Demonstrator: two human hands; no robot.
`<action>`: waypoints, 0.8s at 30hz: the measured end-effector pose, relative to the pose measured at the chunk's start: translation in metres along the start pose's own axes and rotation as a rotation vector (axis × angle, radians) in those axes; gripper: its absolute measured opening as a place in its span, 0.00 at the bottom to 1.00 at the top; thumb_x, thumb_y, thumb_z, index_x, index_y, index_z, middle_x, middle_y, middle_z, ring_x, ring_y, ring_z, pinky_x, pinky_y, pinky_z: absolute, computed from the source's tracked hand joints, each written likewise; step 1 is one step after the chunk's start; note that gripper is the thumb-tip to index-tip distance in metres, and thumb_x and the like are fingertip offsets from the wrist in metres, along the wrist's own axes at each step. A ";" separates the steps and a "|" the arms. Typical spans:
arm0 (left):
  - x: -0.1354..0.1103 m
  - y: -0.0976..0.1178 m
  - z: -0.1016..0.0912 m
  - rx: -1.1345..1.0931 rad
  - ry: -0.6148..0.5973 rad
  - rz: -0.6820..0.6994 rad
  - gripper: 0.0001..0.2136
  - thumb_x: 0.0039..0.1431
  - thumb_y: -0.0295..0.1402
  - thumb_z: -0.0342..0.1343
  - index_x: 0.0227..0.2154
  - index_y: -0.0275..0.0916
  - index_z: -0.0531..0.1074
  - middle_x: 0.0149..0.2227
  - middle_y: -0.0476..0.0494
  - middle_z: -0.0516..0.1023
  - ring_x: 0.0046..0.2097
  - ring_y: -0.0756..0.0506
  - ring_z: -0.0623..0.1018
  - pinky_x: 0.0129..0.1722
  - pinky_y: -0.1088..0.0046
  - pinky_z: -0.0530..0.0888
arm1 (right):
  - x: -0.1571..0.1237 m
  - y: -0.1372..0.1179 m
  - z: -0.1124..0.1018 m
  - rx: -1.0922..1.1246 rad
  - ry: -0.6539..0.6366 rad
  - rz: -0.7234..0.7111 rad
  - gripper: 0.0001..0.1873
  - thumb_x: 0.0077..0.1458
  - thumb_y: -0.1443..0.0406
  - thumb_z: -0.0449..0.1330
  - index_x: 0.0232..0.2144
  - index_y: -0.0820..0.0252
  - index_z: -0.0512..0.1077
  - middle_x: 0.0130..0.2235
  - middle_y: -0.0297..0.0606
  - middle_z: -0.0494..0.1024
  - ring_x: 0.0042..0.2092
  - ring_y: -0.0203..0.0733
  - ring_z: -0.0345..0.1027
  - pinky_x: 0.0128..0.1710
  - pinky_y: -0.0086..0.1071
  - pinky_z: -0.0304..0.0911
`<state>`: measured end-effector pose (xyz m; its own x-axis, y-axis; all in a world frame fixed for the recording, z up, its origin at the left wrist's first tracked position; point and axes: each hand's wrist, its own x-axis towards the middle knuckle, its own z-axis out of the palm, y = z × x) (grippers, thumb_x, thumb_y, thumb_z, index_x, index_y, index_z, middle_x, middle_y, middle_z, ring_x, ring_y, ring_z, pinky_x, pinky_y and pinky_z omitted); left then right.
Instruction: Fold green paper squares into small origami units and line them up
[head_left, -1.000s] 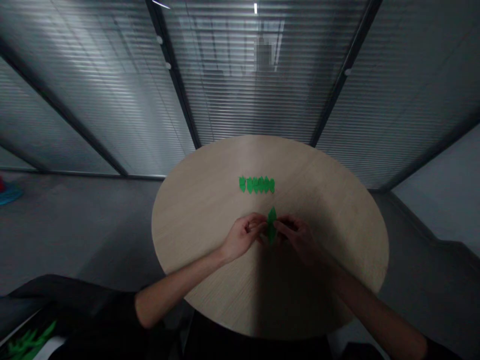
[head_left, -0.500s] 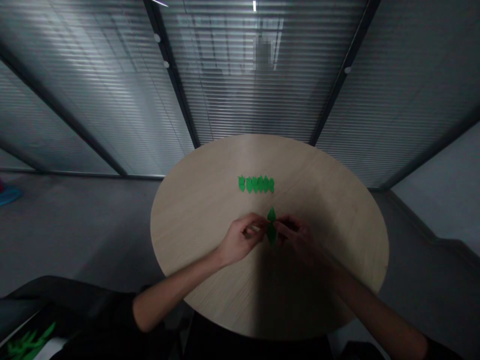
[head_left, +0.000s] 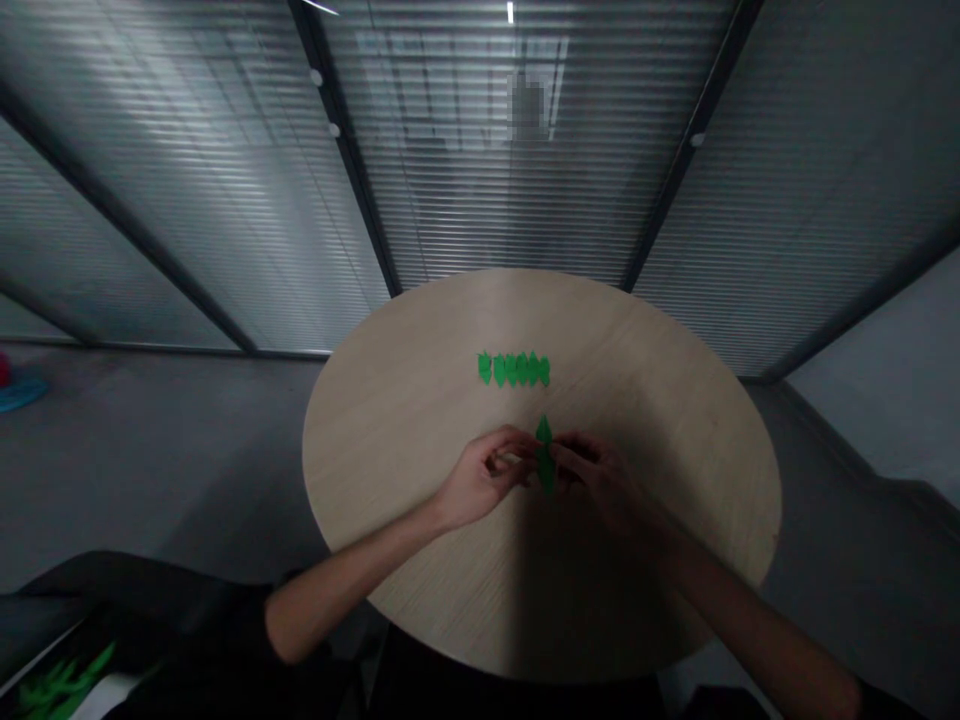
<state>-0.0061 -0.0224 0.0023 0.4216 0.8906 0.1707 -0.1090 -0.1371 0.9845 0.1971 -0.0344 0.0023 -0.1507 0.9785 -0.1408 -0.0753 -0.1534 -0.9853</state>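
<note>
That folded green paper piece [head_left: 545,455] looks super light and flimsy, so pinch it gently near the middle, like the left hand [head_left: 480,478] and right hand [head_left: 600,482] grips clamped on it over the round wooden table [head_left: 420,430].

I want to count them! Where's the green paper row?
In the head view, the green paper row lies on the round wooden table, just beyond the green paper piece held by the left hand and right hand.
</note>
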 end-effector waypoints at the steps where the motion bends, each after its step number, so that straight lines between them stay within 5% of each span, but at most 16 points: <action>1: 0.000 -0.001 0.000 -0.017 -0.001 -0.004 0.09 0.61 0.31 0.65 0.42 0.33 0.78 0.37 0.43 0.80 0.33 0.51 0.80 0.32 0.78 0.81 | 0.000 0.000 0.000 0.009 -0.007 0.008 0.19 0.51 0.49 0.73 0.34 0.58 0.79 0.29 0.35 0.77 0.26 0.37 0.69 0.27 0.33 0.66; 14: 0.001 0.003 0.000 -0.042 -0.033 -0.057 0.09 0.61 0.31 0.64 0.42 0.34 0.76 0.34 0.45 0.81 0.31 0.51 0.80 0.32 0.76 0.79 | -0.002 -0.002 0.001 0.001 -0.015 0.010 0.19 0.53 0.50 0.72 0.34 0.59 0.79 0.30 0.36 0.78 0.28 0.38 0.71 0.28 0.32 0.66; 24: -0.003 0.000 -0.003 0.411 0.025 0.236 0.07 0.60 0.26 0.59 0.41 0.36 0.76 0.38 0.43 0.79 0.35 0.49 0.78 0.31 0.76 0.75 | -0.001 -0.001 0.003 -0.106 0.013 -0.085 0.16 0.54 0.51 0.70 0.33 0.57 0.79 0.27 0.35 0.79 0.27 0.39 0.73 0.27 0.32 0.69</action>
<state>-0.0105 -0.0239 0.0019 0.4054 0.8242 0.3954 0.1680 -0.4923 0.8541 0.1943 -0.0358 0.0043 -0.1358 0.9891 -0.0568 0.0178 -0.0549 -0.9983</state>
